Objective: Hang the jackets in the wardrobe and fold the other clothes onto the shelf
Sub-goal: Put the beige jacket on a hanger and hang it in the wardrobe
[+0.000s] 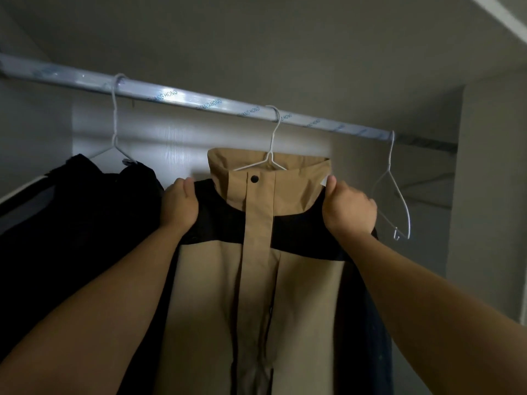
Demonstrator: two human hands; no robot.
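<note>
Tan and black jacket [256, 280] hangs on a wire hanger [269, 157] from the rail [171, 94]. Left hand [179, 203] and right hand [349, 209] each grip a shoulder, fingers curled.

Left hand [179, 203], right hand [349, 208] raised; both gripping jacket [256, 212] at shoulders

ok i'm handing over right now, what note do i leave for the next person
Left hand grips the tan jacket at one shoulder; right hand grips the other.
The tan jacket is on a hanger hooked over the rail. A black jacket hangs to the left of it, an empty hanger to the right.
Done: two jackets on the rail.
Left: let go of the tan jacket, perhaps after squaring it. The clothes to fold and the shelf are out of view, so check them.
</note>
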